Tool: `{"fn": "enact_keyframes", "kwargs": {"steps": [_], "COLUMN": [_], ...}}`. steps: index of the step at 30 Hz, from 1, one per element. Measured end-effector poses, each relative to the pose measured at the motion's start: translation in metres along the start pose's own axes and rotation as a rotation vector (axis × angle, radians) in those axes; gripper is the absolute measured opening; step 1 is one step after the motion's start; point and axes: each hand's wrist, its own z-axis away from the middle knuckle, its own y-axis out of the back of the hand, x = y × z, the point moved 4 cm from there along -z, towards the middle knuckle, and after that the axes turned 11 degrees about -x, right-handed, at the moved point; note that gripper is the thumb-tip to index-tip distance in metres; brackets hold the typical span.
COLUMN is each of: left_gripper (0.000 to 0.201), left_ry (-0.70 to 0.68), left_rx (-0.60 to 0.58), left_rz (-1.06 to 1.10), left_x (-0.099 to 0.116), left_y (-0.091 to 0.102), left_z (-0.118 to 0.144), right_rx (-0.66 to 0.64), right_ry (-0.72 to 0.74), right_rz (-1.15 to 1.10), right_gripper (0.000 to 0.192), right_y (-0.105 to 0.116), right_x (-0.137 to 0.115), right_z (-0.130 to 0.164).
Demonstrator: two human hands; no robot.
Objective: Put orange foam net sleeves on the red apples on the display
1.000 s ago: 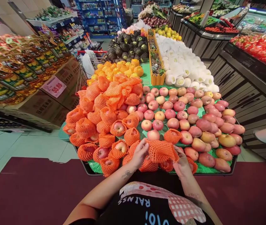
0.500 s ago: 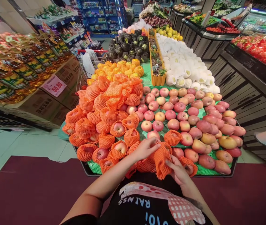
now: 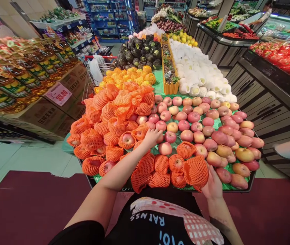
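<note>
My left hand (image 3: 153,137) reaches over the display, with its fingers bent over a red apple (image 3: 161,139) that is partly hidden beneath them. Near the front edge, my right hand (image 3: 213,183) is closed on an orange foam net (image 3: 196,170); the net is bulged, and I cannot tell whether a fruit is inside. Between my arms lie several netted apples (image 3: 161,163). One netted apple (image 3: 186,149) sits just beyond the held net. Bare apples (image 3: 183,125) spread in rows over green matting.
A heap of apples in orange nets (image 3: 92,137) fills the left side. Behind stand a yellow planter box (image 3: 170,88), white-wrapped fruit (image 3: 198,71) and dark netted fruit (image 3: 138,51). Oil bottles (image 3: 14,85) on cartons stand left; a shopping cart (image 3: 93,68) is parked beside the display.
My hands have moved apart. The left went forward and left to a bare apple; the right moved right with an orange net, which now looks wider.
</note>
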Motion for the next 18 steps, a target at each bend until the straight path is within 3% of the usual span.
{"fn": "enact_keyframes", "kwargs": {"steps": [2, 5, 9, 13, 18], "left_gripper": [0.058, 0.063, 0.060, 0.075, 0.076], "left_ry": [0.020, 0.016, -0.133, -0.311, -0.366], "left_rx": [0.027, 0.162, 0.320, 0.168, -0.053], "left_rz": [-0.002, 0.039, 0.217, 0.406, 0.333], "left_x": [-0.001, 0.001, 0.025, 0.065, 0.097], "left_y": [0.005, 0.015, 0.017, -0.003, -0.036], "left_z": [0.009, 0.036, 0.086, 0.120, 0.123], "right_rx": [0.062, 0.139, 0.158, 0.121, 0.078], "right_ry": [0.011, 0.039, 0.111, 0.053, 0.023], "right_rz": [0.003, 0.005, -0.004, -0.077, -0.165], "right_gripper": [0.042, 0.043, 0.047, 0.050, 0.049], "right_y": [0.011, 0.024, 0.027, 0.014, -0.001], "right_x": [-0.005, -0.010, -0.016, -0.017, -0.018], "right_z": [0.002, 0.006, 0.005, -0.001, -0.002]}}
